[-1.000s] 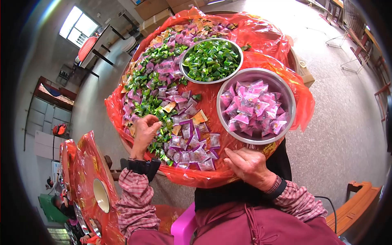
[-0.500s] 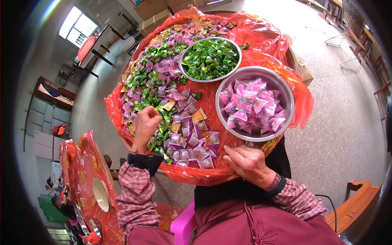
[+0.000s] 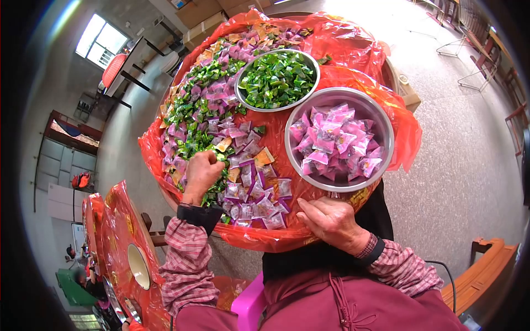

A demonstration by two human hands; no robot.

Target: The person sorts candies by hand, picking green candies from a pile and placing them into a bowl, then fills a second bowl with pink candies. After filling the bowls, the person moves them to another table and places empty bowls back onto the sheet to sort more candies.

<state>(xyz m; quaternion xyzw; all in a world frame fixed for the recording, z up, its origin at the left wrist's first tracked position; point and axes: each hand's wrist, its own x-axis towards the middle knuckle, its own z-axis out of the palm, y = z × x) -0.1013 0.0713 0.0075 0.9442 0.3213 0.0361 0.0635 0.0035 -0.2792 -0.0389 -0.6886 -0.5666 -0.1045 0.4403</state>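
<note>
My left hand (image 3: 203,172) is over the pile at the left, its fingers curled in toward green wrapped packets (image 3: 200,139). Whatever those fingers hold is hidden. Beside it lie small clear-and-purple packets (image 3: 255,208). At the table's near edge, my right hand (image 3: 333,220) rests on the red plastic sheet (image 3: 287,234) with thumb and fingers pressed together; I cannot make out anything between them. Just beyond it stands a metal bowl (image 3: 389,144) of pink packets (image 3: 337,138). A second bowl (image 3: 239,92), farther back, holds green packets (image 3: 279,78).
Cardboard boxes (image 3: 201,30) stand behind the table. At the lower left, another table covered in red plastic (image 3: 118,220) carries a pale bowl (image 3: 138,266), with a person (image 3: 91,278) beyond it. A pink stool (image 3: 248,303) and a wooden bench (image 3: 486,276) are close by.
My left hand has shifted slightly right, and its fingers have curled lower into the green packets. My right hand stays by the table edge. The whole view has moved a little.
</note>
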